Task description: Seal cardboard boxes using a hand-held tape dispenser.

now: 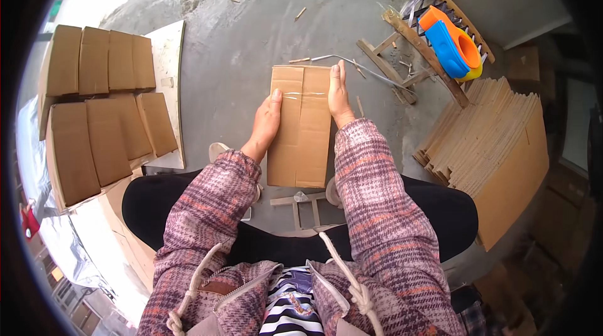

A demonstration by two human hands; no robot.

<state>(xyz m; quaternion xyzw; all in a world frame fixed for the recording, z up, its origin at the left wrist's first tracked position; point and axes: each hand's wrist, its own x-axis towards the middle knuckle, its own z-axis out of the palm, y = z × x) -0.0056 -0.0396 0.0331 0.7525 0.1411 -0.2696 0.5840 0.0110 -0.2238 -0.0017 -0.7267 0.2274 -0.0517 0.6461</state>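
Observation:
A closed brown cardboard box point(299, 135) stands between my two hands, over the floor in front of my knees. Pale shiny strands or strips cross its upper part. My left hand point(266, 119) grips the box's left side, the thumb on the near face. Flat along the upper right edge lies my right hand point(340, 95), its fingers pointing up and pressed together against the cardboard. Between them the hands clasp the box; its far side is hidden.
At left, several similar boxes point(94, 141) stand in two rows on a pale board point(173, 78). A stack of flat cardboard point(496, 147) is at right. Beyond it, a wooden frame point(433, 59) carries blue, orange and yellow tape dispensers point(451, 44). Wood scraps point(301, 14) litter the grey floor.

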